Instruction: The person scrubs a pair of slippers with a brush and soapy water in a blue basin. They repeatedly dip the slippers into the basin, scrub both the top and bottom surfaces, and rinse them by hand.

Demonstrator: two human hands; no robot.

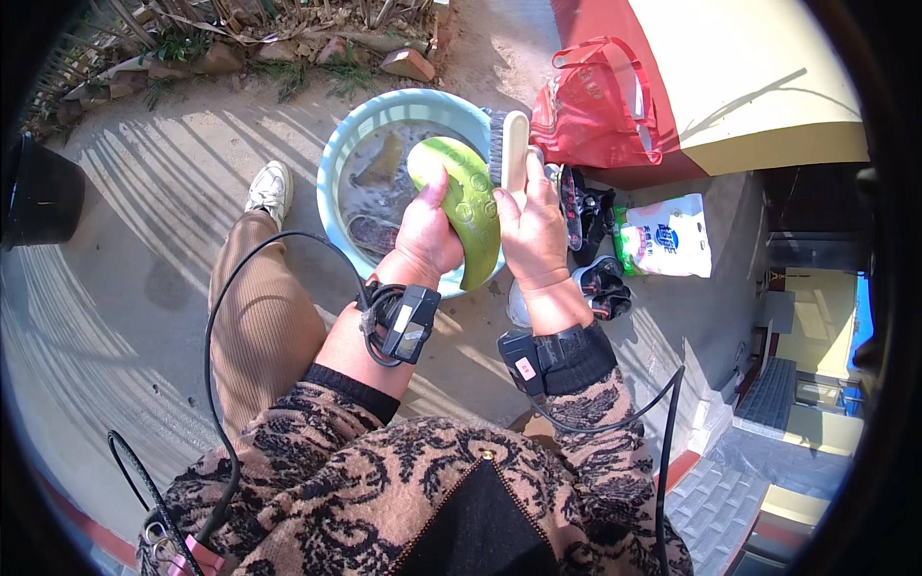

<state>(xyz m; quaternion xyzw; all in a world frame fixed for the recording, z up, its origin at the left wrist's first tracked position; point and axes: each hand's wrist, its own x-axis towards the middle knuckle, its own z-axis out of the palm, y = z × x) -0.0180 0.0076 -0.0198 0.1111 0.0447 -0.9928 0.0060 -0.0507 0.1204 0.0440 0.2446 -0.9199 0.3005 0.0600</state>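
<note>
My left hand [431, 234] grips a green slipper [472, 194] whose sole bears round raised marks. The thumb lies over its near face. In my right hand [536, 230] is a scrubbing brush [514, 155] with a pale handle, held upright. Its dark bristles [496, 147] face left, close beside the slipper; whether they touch it I cannot tell. Both hands are above the near right part of a light blue plastic basin [333, 169] of foamy water. Partly under the water lie a yellowish-brown item [385, 160] and a dark shoe-shaped item [371, 234].
Right of the basin stand black sneakers [605, 284], more dark shoes [594, 209] and a printed plastic detergent bag [666, 234]. A red tote bag [594, 108] leans by the wall. A black bucket [43, 191] is far left; bricks [407, 65] edge the garden. Cables [210, 331] run from both wrists.
</note>
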